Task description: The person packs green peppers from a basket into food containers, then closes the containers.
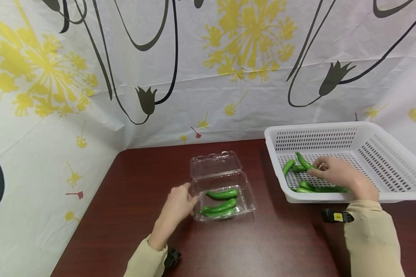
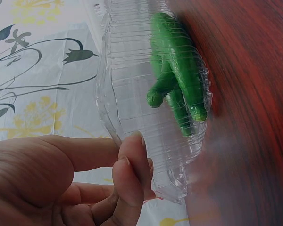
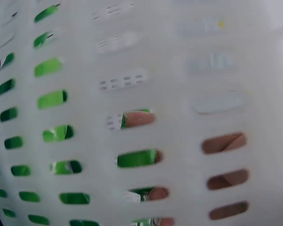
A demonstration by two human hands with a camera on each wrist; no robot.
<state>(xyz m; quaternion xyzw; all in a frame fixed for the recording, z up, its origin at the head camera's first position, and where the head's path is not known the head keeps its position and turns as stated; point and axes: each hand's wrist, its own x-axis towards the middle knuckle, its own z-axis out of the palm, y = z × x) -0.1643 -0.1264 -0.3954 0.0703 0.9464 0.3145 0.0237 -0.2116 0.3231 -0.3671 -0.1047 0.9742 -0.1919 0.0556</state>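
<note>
My left hand [image 1: 177, 202] pinches the left rim of a clear plastic clamshell container [image 1: 247, 192], which stands on the table with its lid folded back. Three green peppers [image 1: 222, 194] lie inside it; the left wrist view shows the peppers [image 2: 181, 66] through the ribbed wall. Over at the right, my right hand [image 1: 339, 174] reaches into a white slotted basket [image 1: 384, 154] and grips the end of a curved green pepper [image 1: 303, 161] between thumb and fingers. Seen through the basket's slots in the right wrist view, parts of the fingers [image 3: 139, 117] and green peppers [image 3: 52, 99] are mostly hidden.
More green peppers [image 1: 305, 187] lie along the near side of the basket floor, others toward its left. The dark red wooden table [image 1: 274, 238] backs onto a white sheet [image 1: 194, 92] printed with flowers. Black wrist cameras [image 1: 336, 216] sit at both cuffs.
</note>
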